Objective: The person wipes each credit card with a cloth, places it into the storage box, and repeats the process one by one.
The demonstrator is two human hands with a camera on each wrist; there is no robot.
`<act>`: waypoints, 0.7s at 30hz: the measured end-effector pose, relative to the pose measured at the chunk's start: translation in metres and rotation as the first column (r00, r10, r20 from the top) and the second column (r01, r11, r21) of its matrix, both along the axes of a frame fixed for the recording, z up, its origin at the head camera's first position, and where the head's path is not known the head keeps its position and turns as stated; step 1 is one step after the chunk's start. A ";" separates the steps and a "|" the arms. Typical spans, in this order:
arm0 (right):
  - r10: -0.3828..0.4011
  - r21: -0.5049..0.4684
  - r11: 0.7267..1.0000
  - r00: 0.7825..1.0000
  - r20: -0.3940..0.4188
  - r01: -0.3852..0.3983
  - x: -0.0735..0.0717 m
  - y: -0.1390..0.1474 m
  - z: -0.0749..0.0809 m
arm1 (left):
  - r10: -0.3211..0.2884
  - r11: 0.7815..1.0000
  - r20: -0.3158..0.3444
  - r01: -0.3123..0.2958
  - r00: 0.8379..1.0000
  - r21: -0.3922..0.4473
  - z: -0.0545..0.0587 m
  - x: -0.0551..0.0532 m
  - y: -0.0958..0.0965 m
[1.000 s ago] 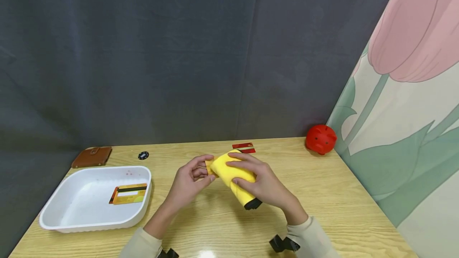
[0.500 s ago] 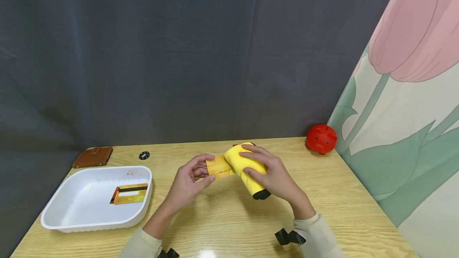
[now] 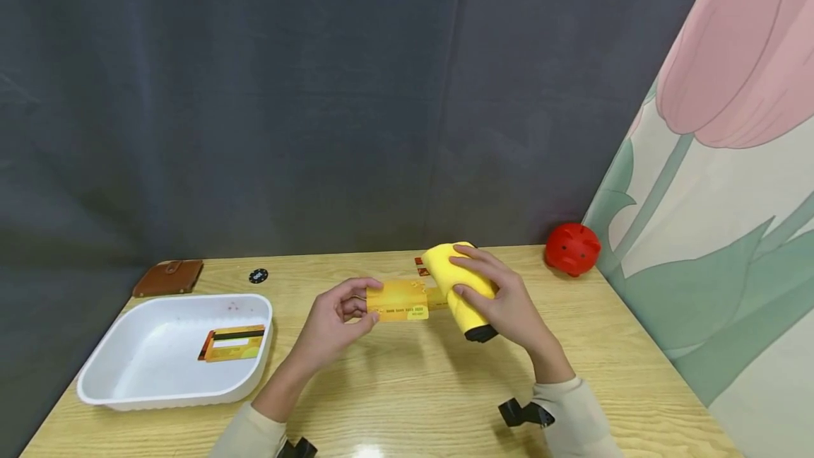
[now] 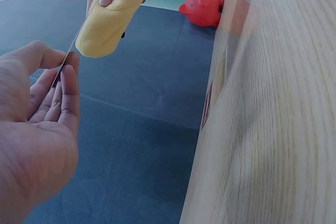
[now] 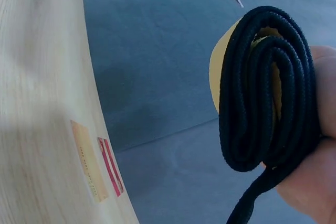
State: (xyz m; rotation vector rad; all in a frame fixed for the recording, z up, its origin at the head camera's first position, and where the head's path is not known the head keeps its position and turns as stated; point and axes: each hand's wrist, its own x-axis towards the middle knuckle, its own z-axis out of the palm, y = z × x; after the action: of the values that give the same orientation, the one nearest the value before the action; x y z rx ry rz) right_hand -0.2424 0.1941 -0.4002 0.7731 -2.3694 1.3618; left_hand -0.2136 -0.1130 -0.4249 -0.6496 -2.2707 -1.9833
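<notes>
My left hand (image 3: 332, 322) pinches a yellow bank card (image 3: 398, 301) by its left end, thumb in front. In the left wrist view that card (image 4: 65, 62) shows nearly edge-on. To its right, my right hand (image 3: 505, 297) grips a folded yellow cloth (image 3: 456, 281) with a black edge. The right wrist view looks at the layered black end of the cloth (image 5: 265, 87). Card and cloth are both raised above the table. A second yellow card (image 3: 437, 298) lies on the table behind, partly covered by the held card and the cloth.
A red card (image 3: 420, 266) lies farther back, partly hidden. At left stands a white tray (image 3: 174, 397) with yellow cards (image 3: 234, 343) inside. Behind it are a brown wallet (image 3: 168, 278) and a black poker chip (image 3: 258, 276). A red piggy bank (image 3: 572, 249) sits at back right.
The cloth in my right hand has moved right, off the card, exposing the card's whole front. My left hand has stayed nearly still. The yellow card on the table has come into view.
</notes>
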 end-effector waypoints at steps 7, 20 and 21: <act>0.000 -0.012 1.000 1.000 -0.011 -0.001 0.002 0.002 0.004 | -0.045 0.999 -0.002 0.045 0.999 -0.023 -0.003 -0.001 0.001; 0.001 -0.036 0.999 1.000 -0.031 -0.002 0.005 0.005 0.009 | -0.099 0.993 0.013 0.100 0.995 -0.059 -0.005 0.001 0.004; 0.001 -0.039 0.999 1.000 -0.029 -0.002 0.005 0.005 0.010 | -0.082 0.994 0.015 0.083 0.997 -0.068 -0.006 0.001 0.004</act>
State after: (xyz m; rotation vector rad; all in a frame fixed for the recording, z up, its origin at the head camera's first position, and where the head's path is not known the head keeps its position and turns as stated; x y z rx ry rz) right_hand -0.2371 0.1991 -0.3906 0.7787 -2.3132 1.3838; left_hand -0.2124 -0.1088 -0.4304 -0.7511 -2.3651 -1.9574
